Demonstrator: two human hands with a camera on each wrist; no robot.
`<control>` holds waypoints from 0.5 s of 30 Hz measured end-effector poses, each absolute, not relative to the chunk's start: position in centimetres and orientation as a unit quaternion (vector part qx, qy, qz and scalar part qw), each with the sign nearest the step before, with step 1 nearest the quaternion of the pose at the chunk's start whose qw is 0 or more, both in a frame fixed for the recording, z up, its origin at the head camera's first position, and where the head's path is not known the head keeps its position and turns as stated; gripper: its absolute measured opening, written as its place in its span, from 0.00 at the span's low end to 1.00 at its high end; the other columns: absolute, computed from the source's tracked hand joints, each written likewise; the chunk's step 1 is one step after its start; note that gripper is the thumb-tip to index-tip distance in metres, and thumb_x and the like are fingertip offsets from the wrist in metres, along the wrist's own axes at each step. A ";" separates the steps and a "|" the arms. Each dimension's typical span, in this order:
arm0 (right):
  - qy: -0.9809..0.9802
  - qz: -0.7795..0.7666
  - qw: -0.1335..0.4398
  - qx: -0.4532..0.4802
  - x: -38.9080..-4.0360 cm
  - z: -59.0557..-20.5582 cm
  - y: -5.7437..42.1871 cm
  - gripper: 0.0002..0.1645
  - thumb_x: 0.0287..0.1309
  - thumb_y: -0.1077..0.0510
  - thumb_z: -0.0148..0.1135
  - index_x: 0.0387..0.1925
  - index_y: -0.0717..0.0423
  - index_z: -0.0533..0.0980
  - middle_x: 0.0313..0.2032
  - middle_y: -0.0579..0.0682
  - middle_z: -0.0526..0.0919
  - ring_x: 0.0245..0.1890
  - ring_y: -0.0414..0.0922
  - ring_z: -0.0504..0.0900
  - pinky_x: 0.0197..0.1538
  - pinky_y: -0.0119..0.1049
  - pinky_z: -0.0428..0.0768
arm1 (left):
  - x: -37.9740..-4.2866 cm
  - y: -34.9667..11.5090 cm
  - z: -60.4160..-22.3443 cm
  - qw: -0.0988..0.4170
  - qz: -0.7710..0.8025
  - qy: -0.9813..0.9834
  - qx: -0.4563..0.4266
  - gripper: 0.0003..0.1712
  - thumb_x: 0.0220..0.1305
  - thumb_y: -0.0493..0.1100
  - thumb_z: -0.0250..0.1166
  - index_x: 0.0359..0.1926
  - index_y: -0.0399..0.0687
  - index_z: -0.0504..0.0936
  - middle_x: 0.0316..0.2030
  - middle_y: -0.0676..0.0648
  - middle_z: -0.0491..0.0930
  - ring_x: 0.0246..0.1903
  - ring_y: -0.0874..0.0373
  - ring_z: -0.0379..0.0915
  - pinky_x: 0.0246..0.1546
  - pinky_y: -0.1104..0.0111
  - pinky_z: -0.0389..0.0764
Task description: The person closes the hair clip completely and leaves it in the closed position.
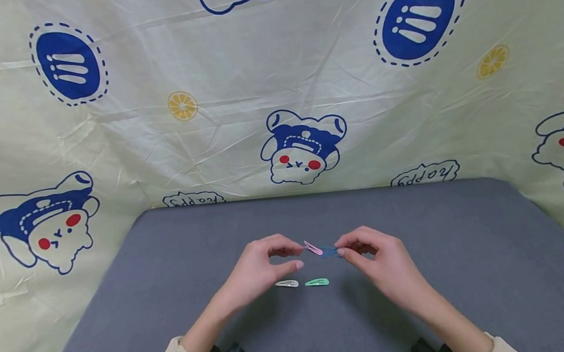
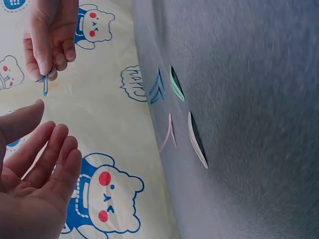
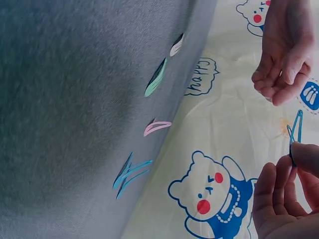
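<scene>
Blue hair clip [image 3: 300, 112] is pinched between the thumb and fingers of your right hand [image 1: 381, 251], beyond and right of the green clip [image 1: 317, 282]. Your left hand [image 1: 255, 268], thumb and fingers parted, holds nothing, left of the green clip. A slack pinch could let the narrow piece slip or swivel; a low sweep could knock the pink clip [image 1: 313, 247], beyond the green. Count one pink, one green, one white clip [image 1: 287, 284] left of it, one blue held, and apparently two blue clips [image 3: 130, 172] lying beyond.
</scene>
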State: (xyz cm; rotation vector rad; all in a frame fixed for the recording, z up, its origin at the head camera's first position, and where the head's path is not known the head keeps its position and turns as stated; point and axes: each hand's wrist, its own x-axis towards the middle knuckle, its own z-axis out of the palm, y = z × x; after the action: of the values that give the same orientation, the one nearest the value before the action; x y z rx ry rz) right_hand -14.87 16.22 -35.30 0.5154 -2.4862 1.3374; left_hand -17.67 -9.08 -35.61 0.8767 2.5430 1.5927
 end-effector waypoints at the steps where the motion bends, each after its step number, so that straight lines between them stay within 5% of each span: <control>1: -0.858 0.464 0.136 0.176 -14.7 -35.3 16.2 0.09 0.59 0.59 0.69 0.37 0.40 0.82 0.34 0.35 0.81 0.33 0.37 0.80 0.41 0.35 0.80 | -17.4 -9.1 -35.6 0.009 0.510 0.814 0.279 0.12 0.58 0.40 0.73 0.44 0.55 0.86 0.40 0.62 0.82 0.47 0.53 0.79 0.52 0.59 0.76; 15: -0.832 0.490 0.167 0.199 -12.1 -35.5 16.0 0.09 0.59 0.61 0.69 0.37 0.41 0.83 0.35 0.36 0.80 0.33 0.38 0.79 0.41 0.31 0.79 | -14.7 -8.7 -35.4 0.012 0.515 0.815 0.267 0.13 0.58 0.42 0.73 0.44 0.60 0.86 0.40 0.64 0.81 0.45 0.65 0.78 0.52 0.60 0.77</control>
State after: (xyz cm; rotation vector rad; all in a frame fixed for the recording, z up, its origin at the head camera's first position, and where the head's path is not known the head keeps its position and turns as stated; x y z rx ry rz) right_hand -12.12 16.02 -35.46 0.5662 -2.3681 1.3959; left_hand -14.65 -8.69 -35.40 0.8315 2.5401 1.6064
